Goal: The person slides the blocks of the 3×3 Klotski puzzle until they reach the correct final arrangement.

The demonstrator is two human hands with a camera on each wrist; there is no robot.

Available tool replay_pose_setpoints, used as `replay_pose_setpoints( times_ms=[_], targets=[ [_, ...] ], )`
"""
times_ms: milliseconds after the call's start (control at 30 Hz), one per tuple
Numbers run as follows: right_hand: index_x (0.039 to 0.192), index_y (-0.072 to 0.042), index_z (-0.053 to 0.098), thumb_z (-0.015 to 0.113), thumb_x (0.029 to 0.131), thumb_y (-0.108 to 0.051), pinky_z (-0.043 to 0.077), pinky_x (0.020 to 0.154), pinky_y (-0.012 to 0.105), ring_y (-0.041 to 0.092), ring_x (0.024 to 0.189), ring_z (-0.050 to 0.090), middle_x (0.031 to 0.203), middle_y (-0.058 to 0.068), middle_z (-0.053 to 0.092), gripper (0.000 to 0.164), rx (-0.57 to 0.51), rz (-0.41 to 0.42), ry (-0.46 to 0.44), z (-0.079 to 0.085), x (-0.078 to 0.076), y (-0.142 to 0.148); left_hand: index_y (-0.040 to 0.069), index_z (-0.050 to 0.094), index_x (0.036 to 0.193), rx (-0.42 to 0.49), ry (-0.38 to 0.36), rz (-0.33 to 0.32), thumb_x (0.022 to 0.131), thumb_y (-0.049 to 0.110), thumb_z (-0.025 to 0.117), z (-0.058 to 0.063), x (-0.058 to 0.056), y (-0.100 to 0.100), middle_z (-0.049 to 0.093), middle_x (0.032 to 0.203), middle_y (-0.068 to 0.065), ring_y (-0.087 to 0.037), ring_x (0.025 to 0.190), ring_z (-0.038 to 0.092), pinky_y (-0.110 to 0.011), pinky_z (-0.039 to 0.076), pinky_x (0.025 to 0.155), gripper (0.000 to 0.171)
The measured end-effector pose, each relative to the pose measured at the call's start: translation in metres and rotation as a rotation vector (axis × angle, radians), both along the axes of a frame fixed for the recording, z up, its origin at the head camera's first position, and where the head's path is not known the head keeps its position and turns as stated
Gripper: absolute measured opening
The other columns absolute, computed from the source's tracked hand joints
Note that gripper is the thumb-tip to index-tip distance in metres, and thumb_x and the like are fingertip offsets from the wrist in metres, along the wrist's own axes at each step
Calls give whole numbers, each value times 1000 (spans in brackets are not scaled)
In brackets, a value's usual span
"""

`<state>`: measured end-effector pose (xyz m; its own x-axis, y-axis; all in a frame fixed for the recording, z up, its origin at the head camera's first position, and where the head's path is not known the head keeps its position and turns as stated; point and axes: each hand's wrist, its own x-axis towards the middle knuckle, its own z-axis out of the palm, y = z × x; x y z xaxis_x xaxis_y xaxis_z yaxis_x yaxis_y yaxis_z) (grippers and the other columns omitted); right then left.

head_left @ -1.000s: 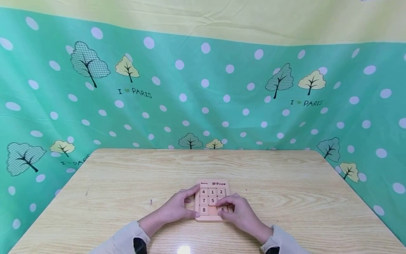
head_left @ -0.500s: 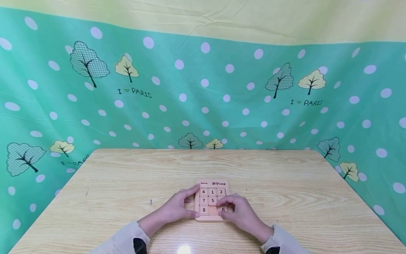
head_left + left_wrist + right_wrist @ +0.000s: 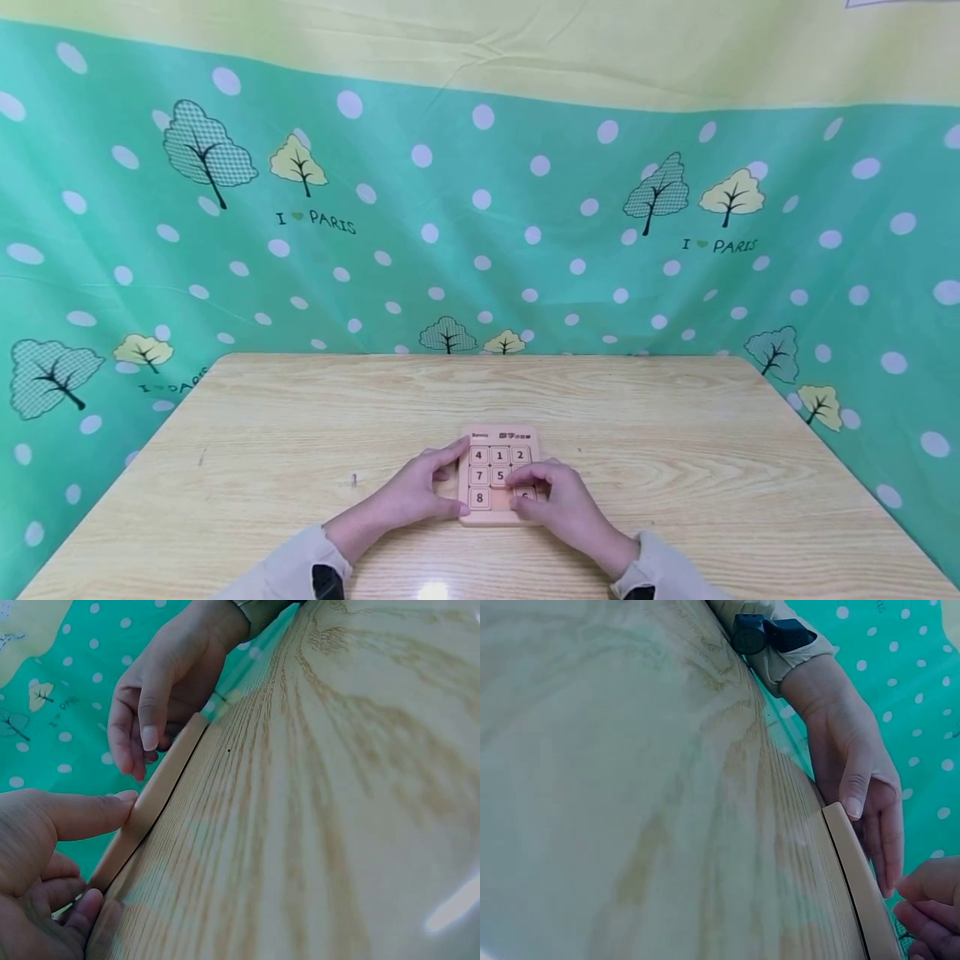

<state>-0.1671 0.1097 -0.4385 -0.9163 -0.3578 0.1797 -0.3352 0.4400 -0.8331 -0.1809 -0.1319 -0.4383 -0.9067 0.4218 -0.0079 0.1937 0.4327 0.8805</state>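
Observation:
A pink number slide puzzle (image 3: 501, 519) lies flat on the table. Its tiles read 4, 1, 2 on top, then 7 and 5, with 8 and 6 below; a gap shows between 8 and 6. My left hand (image 3: 416, 489) grips its left side, index finger at the upper corner and thumb at the lower. Over the right side, my right hand (image 3: 568, 504) touches the tiles, index fingertip beside the 5 tile (image 3: 498, 475) and thumb over the 6 tile (image 3: 525, 494). That hand hides the middle-right place. Both wrist views show only the puzzle's edge (image 3: 159, 787).
The wooden table (image 3: 337, 408) extends around the puzzle, with a small dark speck (image 3: 354, 480) to the left. A green dotted cloth (image 3: 480, 233) with printed trees hangs behind and at both sides.
My right thumb has shifted slightly and now covers more of the 6 tile. The left hand keeps its hold on the puzzle. The head view has tilted a little.

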Motion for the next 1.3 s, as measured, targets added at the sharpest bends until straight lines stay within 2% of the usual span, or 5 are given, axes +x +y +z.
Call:
replay_pose_setpoints(
  times_ms=[233,433,700,1033,1300],
  targets=[
    [97,-10,71,76,75,-14,44,78,24,17,89,54,96,0,65,23,-5,24,-2,0,1,-9,9,34,146,34,-12,2,66,18,84,0,1,-1,43,134,-19,-24,109,48,-37,42,94,94],
    [98,-10,71,75,76,-14,43,83,25,18,93,55,98,-1,66,23,-1,55,0,1,2,-19,9,33,146,48,-20,-6,66,16,83,-1,0,-1,42,135,-19,-25,110,48,-40,42,96,94],
    [96,-7,72,72,73,-4,46,74,23,14,85,55,94,1,67,23,-14,74,59,0,3,-33,8,33,146,26,-5,-19,67,20,83,-2,-1,-2,44,133,-19,-25,110,48,-34,42,95,95],
    [95,-10,73,73,73,-4,46,76,25,15,86,54,92,-4,65,23,26,68,76,1,2,-41,9,33,146,31,-6,-22,67,18,83,1,-1,-2,41,138,-19,-27,112,48,-43,39,97,94],
    [96,-9,73,73,72,-3,45,75,24,12,84,53,89,-3,64,24,39,60,57,2,1,-44,9,34,146,26,-1,-21,67,18,84,0,-2,-2,39,142,-18,-26,111,47,-41,39,96,94]
  ],
)
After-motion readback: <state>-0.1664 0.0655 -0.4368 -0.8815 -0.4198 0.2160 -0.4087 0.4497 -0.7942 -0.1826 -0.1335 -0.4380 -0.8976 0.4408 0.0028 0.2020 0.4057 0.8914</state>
